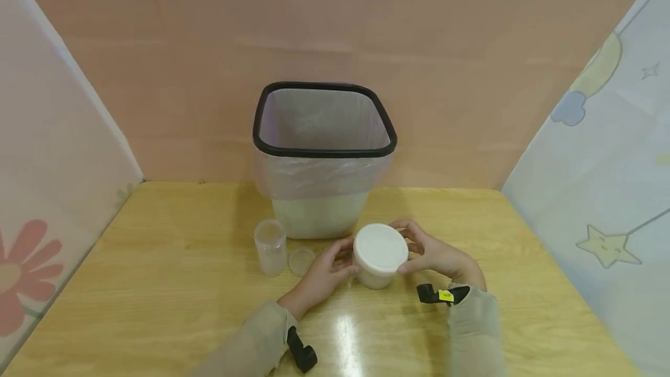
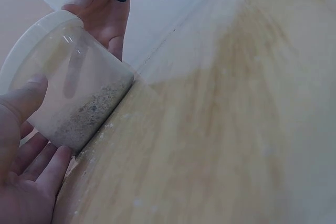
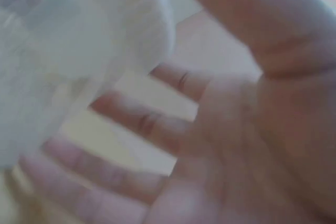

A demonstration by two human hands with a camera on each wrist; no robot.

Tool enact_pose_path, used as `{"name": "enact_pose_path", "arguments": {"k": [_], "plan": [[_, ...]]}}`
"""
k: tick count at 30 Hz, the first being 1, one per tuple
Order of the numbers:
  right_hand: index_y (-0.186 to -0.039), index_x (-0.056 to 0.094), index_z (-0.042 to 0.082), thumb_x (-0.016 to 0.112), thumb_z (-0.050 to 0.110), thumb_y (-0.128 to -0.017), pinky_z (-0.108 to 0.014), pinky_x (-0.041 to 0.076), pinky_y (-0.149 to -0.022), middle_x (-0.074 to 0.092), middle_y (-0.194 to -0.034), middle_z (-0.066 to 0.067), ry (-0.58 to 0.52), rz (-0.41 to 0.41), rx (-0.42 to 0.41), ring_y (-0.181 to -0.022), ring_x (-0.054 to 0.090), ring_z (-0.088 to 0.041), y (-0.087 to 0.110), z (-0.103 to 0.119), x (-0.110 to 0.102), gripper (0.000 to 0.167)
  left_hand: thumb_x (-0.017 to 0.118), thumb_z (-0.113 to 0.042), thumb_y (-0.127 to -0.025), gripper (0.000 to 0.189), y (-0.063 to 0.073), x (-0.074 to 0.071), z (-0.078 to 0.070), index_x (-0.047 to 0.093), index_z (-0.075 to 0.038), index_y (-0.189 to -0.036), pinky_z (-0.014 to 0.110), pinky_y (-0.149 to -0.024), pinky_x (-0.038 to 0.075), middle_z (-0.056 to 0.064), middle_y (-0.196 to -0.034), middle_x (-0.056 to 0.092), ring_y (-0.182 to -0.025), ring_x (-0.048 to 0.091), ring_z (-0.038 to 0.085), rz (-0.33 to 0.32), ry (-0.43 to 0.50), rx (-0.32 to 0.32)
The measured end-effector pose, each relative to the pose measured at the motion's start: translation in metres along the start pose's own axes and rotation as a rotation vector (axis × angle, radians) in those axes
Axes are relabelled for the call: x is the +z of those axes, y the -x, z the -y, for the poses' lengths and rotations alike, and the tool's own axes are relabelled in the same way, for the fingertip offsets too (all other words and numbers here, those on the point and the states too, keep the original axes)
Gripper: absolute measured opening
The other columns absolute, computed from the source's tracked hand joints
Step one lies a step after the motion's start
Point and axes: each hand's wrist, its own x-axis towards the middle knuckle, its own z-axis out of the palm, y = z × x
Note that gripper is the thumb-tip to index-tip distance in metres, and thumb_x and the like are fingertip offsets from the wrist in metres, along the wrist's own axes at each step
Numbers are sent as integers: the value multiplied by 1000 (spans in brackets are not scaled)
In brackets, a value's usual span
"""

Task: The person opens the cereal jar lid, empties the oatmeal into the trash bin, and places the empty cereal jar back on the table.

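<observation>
A round translucent tub point(image 1: 373, 279) with a white lid point(image 1: 381, 247) stands on the table between the two hands. Grainy, brownish flakes point(image 2: 86, 111) lie in its lower part, as the left wrist view shows. My left hand point(image 1: 320, 278) holds the tub from the left, thumb against its wall and fingertips near its base. From the right, my right hand point(image 1: 438, 256) holds it with the thumb at the near side and the fingers reaching round the far side. The right wrist view is blurred, with the fingers point(image 3: 142, 121) against the tub's side.
Behind the tub stands a white bin point(image 1: 319, 214) with a black rim and a plastic liner. A clear cylindrical jar point(image 1: 271, 252) and a small clear round lid point(image 1: 302, 261) are left of the tub, on the wooden table point(image 1: 173, 284). Patterned cloth walls enclose both sides.
</observation>
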Motion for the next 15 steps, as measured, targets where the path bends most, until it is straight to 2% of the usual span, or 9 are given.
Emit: {"name": "enact_pose_path", "arguments": {"k": [4, 6, 8, 11, 13, 15], "plan": [[-156, 30, 15, 75, 7, -90, -69, 36, -105, 32, -158, -13, -1, 5, -70, -142, 30, -49, 6, -16, 2, 80, 70, -14, -97, 58, 1, 3, 2, 45, -3, -149, 34, -108, 48, 17, -149, 48, -136, 47, 34, 13, 0, 4], [-160, 23, 11, 69, 5, -94, -70, 30, -108, 26, -162, -14, -18, -3, -139, -146, 27, -41, 9, -26, 5, 81, 70, -15, -97, 58, 1, 4, 2, 46, -4, -149, 33, -108, 48, 15, -149, 48, -136, 47, 33, 13, -1, -1], [-161, 17, 7, 65, 3, -96, -61, 28, -114, 24, -164, -13, -58, -13, -208, -149, 26, -28, 10, -35, 11, 81, 71, -15, -97, 57, 1, 3, 2, 46, -6, -148, 32, -108, 48, 13, -148, 49, -135, 48, 31, 7, -5, -9], [-162, 11, 7, 64, 1, -97, -40, 34, -116, 24, -164, -8, -150, -35, -284, -146, 31, -13, 7, -46, 21, 84, 71, -16, -97, 57, 1, 2, 2, 47, -6, -148, 31, -107, 48, 12, -148, 49, -135, 48, 30, -1, -14, -18], [-161, 10, 8, 66, 1, -96, -29, 39, -112, 29, -160, -6, -203, -48, -328, -142, 38, -11, 4, -51, 26, 87, 71, -17, -97, 58, 1, 1, 3, 46, -6, -148, 32, -108, 48, 12, -148, 48, -135, 48, 30, -3, -19, -17], [-160, 10, 9, 70, 3, -94, -27, 43, -108, 33, -156, -3, -231, -74, -360, -137, 43, -12, 0, -54, 29, 90, 70, -18, -98, 58, 0, -1, 3, 45, -4, -148, 33, -108, 47, 14, -149, 48, -135, 48, 31, -3, -19, -7]]}}
